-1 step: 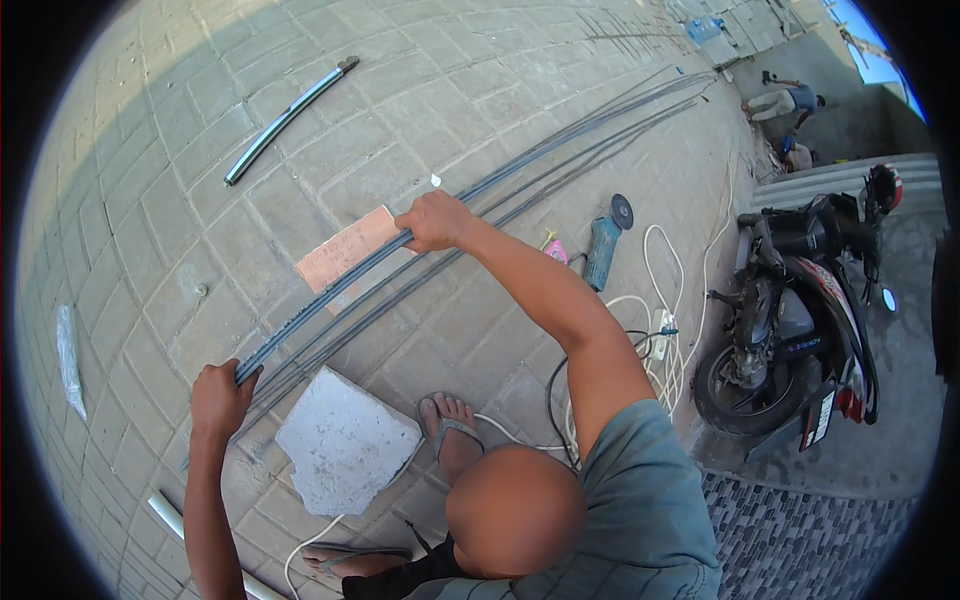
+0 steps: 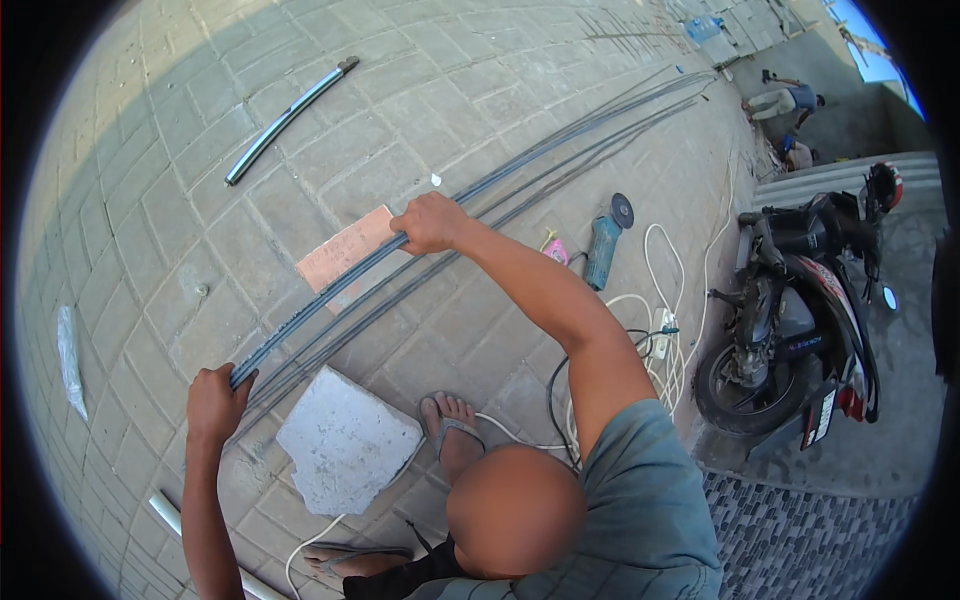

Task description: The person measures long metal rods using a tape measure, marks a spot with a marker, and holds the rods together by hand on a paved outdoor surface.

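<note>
A bundle of long, thin grey steel rods [image 2: 318, 303] runs diagonally over the paving, held in both my hands. My left hand [image 2: 216, 402] is closed round its near left end. Farther along the same bundle, my right hand [image 2: 432, 222] grips it with the fingers wrapped over the top. An orange-pink flat sheet [image 2: 345, 243] lies partly under the rods, close to my right hand. More loose rods [image 2: 392, 301] lie alongside on my side of the bundle. A rough light-grey concrete slab [image 2: 345, 440] rests between these rods and my sandalled feet.
Right of my right arm lie a teal angle grinder [image 2: 602, 255] and looped white cable [image 2: 683, 350]. A motorcycle [image 2: 800, 320] stands farther right. A dark curved strip [image 2: 285, 125], a clear plastic wrapper [image 2: 68, 360] and a white pipe [image 2: 165, 512] lie leftward. People [image 2: 790, 100] are far off.
Both my hands have shifted very slightly to the left, still gripping the rods. Everything else looks the same.
</note>
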Motion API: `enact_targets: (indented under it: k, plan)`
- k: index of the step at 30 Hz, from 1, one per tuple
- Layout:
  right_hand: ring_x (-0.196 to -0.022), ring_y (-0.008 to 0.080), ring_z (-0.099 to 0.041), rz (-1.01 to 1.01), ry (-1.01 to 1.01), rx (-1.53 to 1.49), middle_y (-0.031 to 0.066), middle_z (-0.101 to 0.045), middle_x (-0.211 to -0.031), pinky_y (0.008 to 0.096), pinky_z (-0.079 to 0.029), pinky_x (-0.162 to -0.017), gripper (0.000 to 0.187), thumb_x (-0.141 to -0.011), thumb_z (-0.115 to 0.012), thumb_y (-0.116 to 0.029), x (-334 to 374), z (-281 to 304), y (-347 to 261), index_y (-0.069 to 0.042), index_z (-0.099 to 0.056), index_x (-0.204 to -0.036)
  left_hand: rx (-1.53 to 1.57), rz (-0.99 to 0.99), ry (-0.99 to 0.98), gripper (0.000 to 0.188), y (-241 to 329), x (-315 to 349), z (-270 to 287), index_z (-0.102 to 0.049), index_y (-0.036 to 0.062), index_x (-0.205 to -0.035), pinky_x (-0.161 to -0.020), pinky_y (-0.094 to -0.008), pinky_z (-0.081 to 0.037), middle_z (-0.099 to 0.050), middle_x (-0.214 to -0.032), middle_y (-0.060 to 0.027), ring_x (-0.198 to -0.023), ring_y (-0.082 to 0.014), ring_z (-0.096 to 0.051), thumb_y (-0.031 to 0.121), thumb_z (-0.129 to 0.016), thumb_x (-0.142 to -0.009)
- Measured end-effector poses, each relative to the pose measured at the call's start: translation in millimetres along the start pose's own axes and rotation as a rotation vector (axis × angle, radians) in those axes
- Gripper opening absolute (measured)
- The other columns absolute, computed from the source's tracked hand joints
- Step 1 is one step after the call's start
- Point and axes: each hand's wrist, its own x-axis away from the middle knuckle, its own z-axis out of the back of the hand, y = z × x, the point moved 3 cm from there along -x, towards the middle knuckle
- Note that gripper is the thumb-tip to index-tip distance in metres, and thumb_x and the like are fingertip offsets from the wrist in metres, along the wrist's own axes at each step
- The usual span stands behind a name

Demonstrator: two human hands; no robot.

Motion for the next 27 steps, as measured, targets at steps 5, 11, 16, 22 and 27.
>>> enact_targets:
  k: [5,11,16,22,27]
  plan:
    - [-0.09,0.0391,-0.072,0.128,-0.023,-0.094,0.0188,-0.074,-0.089,0.0515,-0.056,-0.081,0.028,-0.089,-0.074,-0.036,-37,20,-74,-0.009,-0.076,-0.088,-0.046,0.074,0.01,0.044,-57,41,41,-0.068,-0.0026,-0.071,-0.067,-0.0514,-0.051,-0.064,-0.064,-0.0249,-0.067,-0.0453,-0.064,0.035,-0.08,-0.09]
    - [-0.089,0.0422,-0.073,0.129,-0.166,-0.189,0.0212,-0.075,-0.089,0.053,-0.057,-0.078,0.026,-0.089,-0.074,-0.031,-64,32,-170,-0.005,-0.078,-0.088,-0.028,0.069,-0.057,0.048,-45,45,67,-0.069,0.0021,-0.103,-0.08,-0.0475,-0.057,-0.075,-0.095,-0.0196,-0.089,-0.0376,-0.072,0.04,-0.086,-0.079]
    - [-0.088,0.044,-0.073,0.2,-0.208,-0.243,0.0233,-0.075,-0.088,0.0528,-0.057,-0.079,0.022,-0.087,-0.071,-0.022,-87,53,-265,-0.002,-0.079,-0.088,-0.062,-0.084,0.152,0.042,-7,34,29,-0.063,0.0032,-0.105,-0.076,-0.0493,-0.054,-0.07,-0.091,-0.0183,-0.091,-0.0381,-0.07,0.031,-0.085,-0.082]
    - [-0.083,0.0461,-0.073,0.322,-0.165,-0.379,0.0267,-0.074,-0.083,0.0532,-0.058,-0.075,0.029,-0.084,-0.075,-0.026,-97,45,-343,0.002,-0.077,-0.078,-0.141,0.064,0.081,0.034,-41,61,25,-0.07,0.0041,-0.082,-0.064,-0.0525,-0.055,-0.068,-0.069,-0.0209,-0.067,-0.0419,-0.069,0.036,-0.077,-0.09]
    - [-0.106,0.0418,-0.072,0.452,-0.223,-0.387,0.0217,-0.074,-0.112,0.0512,-0.056,-0.088,0.056,-0.077,-0.087,-0.037,-61,61,-325,-0.001,-0.072,-0.118,-0.156,0.048,0.023,0.028,-39,93,27,-0.069,0.0046,-0.083,-0.065,-0.0514,-0.057,-0.069,-0.069,-0.0196,-0.067,-0.0408,-0.07,0.031,-0.077,-0.09]
